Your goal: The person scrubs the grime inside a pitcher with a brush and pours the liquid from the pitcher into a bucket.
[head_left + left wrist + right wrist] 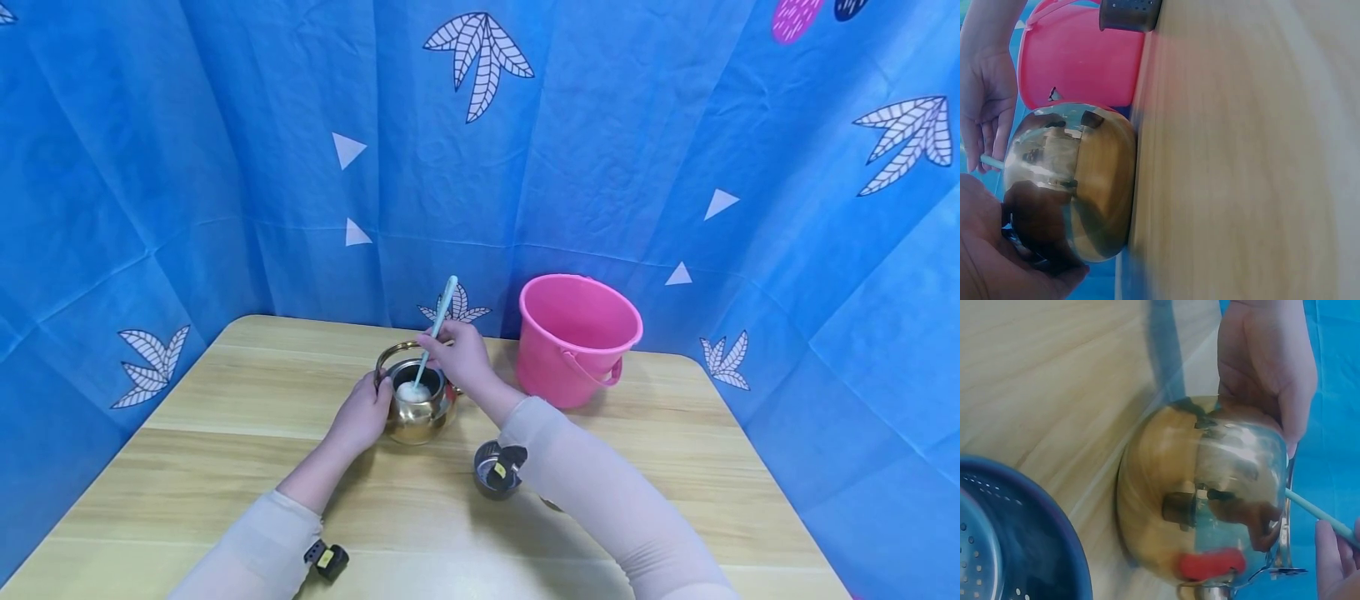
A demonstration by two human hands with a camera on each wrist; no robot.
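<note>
A shiny gold teapot (420,421) with a raised loop handle (381,360) stands on the wooden table, its mouth uncovered. My left hand (363,414) grips it at the left side, thumb near the rim; the left wrist view also shows this hand (985,244) against the body. Above the mouth, my right hand (462,357) pinches the pale green handle of a cleaning brush (444,308). Its white head (414,392) sits inside the opening. From the right wrist view, the brush handle (1316,512) enters the pot at a slant, and the spout (1204,592) shows.
To the pot's right stands a pink bucket (558,375), its handle hanging down. A dark metal strainer cup (491,483) sits nearer me, partly behind my right wrist. Beside it, a small gold edge (551,505) peeks from under my sleeve. Blue patterned cloth (622,167) surrounds the table.
</note>
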